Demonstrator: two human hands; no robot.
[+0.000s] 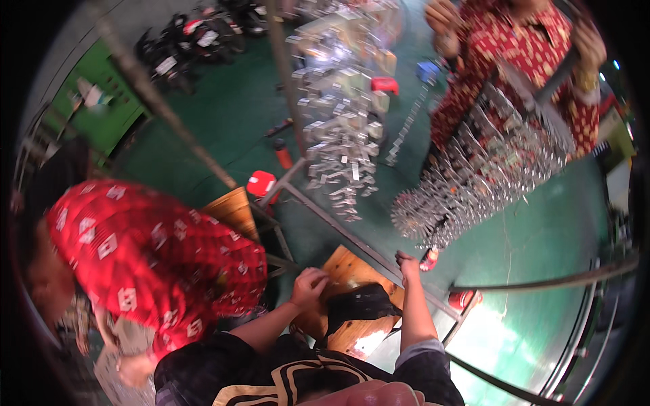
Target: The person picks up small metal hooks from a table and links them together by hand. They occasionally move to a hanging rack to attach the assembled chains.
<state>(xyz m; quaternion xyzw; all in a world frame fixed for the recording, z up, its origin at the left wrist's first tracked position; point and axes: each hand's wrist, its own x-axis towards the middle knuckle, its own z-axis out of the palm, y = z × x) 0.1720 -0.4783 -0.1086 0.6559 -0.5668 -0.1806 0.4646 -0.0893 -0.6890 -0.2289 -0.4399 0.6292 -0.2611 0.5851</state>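
My left hand [310,287] is over the left edge of a wooden stool [342,260]. Its fingers are loosely bent, a little apart, and nothing shows in them. My right hand [408,265] is closed beside a grey metal frame bar [352,237]; what it holds, if anything, is too small to make out. On the stool between my arms lies a black cloth or bag [362,302]. Just right of my right hand, a small red-and-white item [428,260] is at the lower end of a long bundle of shiny metal parts [487,162].
A person in a patterned red shirt [514,40] holds that bundle up. At left another person in red [162,250] bends over. A blurred hanging row of metal parts [338,122] stands ahead. Red stool [261,183], green cabinet [95,101] and motorbikes [203,37] are further off.
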